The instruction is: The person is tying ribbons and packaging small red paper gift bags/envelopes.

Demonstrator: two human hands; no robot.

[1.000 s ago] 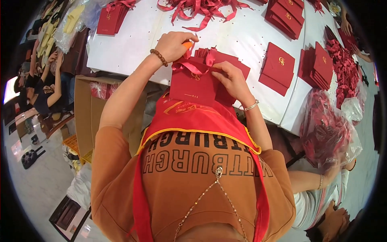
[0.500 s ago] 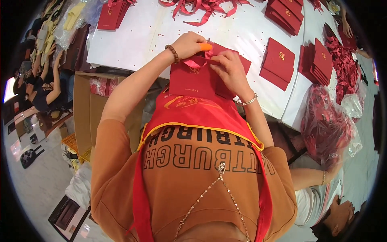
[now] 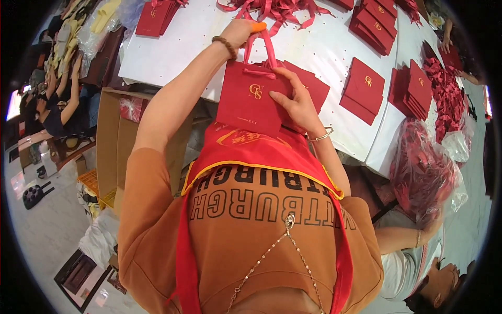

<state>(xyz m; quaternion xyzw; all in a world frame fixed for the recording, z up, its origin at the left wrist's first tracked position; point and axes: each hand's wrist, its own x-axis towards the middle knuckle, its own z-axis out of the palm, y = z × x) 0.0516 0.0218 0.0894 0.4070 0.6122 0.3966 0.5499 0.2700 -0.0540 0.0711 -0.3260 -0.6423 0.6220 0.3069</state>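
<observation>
A small dark-red paper gift bag (image 3: 246,111) with a gold emblem lies flat at the near table edge, against my red apron (image 3: 256,149). My left hand (image 3: 239,34), an orange cover on one finger, is closed on the bag's pink-red ribbon handle (image 3: 270,51) and holds the loop stretched away from me. A short ribbon piece lies across the bag's top edge. My right hand (image 3: 297,102) grips the bag's right side, thumb on the front and the other fingers partly hidden. Beneath that hand, another red bag (image 3: 315,90) sticks out to the right.
Several flat red bags (image 3: 364,86) lie in piles on the white table (image 3: 183,63). Loose red ribbons (image 3: 277,11) are heaped at the far side. A plastic bag of red material (image 3: 421,167) sits at the right, near another person's arm (image 3: 397,238). An open cardboard box (image 3: 116,146) stands left.
My left hand has moved away from me and slightly left, drawing the ribbon handle up into a long loop. My right hand has come down onto the bag's side, uncovering its emblem.
</observation>
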